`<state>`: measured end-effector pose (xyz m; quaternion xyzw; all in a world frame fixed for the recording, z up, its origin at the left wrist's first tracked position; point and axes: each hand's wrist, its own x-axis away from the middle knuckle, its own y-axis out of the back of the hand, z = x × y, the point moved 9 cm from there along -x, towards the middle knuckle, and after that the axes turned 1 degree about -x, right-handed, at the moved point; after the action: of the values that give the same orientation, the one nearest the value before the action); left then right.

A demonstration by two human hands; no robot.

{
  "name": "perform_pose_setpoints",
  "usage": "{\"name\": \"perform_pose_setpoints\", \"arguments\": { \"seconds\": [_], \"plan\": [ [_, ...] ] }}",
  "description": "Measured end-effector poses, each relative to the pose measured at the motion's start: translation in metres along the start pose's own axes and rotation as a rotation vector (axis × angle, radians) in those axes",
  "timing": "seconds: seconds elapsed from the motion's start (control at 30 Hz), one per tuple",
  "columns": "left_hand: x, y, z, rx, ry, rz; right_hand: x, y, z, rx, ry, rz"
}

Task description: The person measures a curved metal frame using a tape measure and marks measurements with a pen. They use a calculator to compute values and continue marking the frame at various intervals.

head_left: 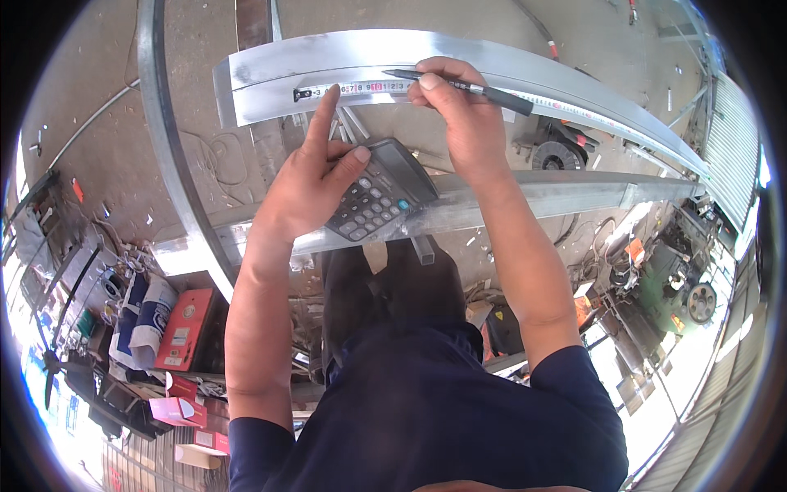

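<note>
A long pale metal strip (pixel 361 51) runs across the far side, with a tape measure blade (pixel 361 88) laid along it. My left hand (pixel 299 184) stretches its index finger onto the blade near its hooked end; the thumb is out and the other fingers are curled and partly hidden. Under that hand a dark grey calculator (pixel 379 201) overlaps the steel beam (pixel 541 190); whether the thumb touches it, I cannot tell. My right hand (pixel 469 123) is closed round a black marker pen (pixel 507 99), its tip pointing left just above the blade.
A second steel bar (pixel 168 123) crosses at the left. On the floor beyond the beam lies a black wire spool (pixel 559 156). A red box (pixel 184 328) and several cartons stand at the lower left. Green machinery (pixel 680 307) occupies the right side.
</note>
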<state>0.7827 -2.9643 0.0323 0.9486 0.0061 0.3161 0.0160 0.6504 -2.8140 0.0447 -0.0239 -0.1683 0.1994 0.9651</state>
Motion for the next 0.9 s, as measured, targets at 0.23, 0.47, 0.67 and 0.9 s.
{"name": "perform_pose_setpoints", "arguments": {
  "seconds": [0.23, 0.47, 0.67, 0.9],
  "plan": [
    [-0.014, 0.004, 0.011, 0.197, -0.017, 0.006, -0.014, -0.013, -0.020, 0.034, -0.026, 0.069],
    [-0.019, 0.006, 0.017, 0.214, -0.052, 0.011, -0.015, -0.020, -0.023, 0.044, 0.020, 0.089],
    [-0.022, 0.008, 0.020, 0.177, -0.079, 0.007, -0.019, -0.026, -0.029, 0.105, 0.075, 0.110],
    [-0.024, 0.010, 0.025, 0.197, -0.087, 0.007, -0.021, -0.031, -0.027, 0.203, 0.242, 0.112]
  ]
}}
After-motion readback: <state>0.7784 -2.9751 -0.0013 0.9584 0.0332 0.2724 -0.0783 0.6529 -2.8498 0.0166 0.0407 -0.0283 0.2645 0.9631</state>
